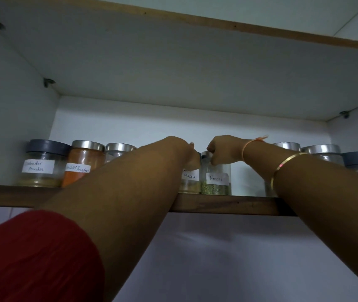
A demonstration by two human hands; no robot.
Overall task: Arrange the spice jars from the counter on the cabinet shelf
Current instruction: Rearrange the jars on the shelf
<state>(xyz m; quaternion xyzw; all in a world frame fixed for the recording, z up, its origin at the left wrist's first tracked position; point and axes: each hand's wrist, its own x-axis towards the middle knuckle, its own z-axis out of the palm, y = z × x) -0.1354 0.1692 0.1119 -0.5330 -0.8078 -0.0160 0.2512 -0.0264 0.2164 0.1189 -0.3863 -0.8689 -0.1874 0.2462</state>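
My right hand point(218, 152) has its fingers curled round the shiny steel lid of the Fennel jar point(216, 182). It's clear glass with green bits inside, upright on the wooden shelf point(228, 205). My left hand point(190, 155) covers the top of the Masala jar point(190, 182) just beside it, but honestly can't tell how those fingers lie.

Dim, plain white wall point(228, 258)
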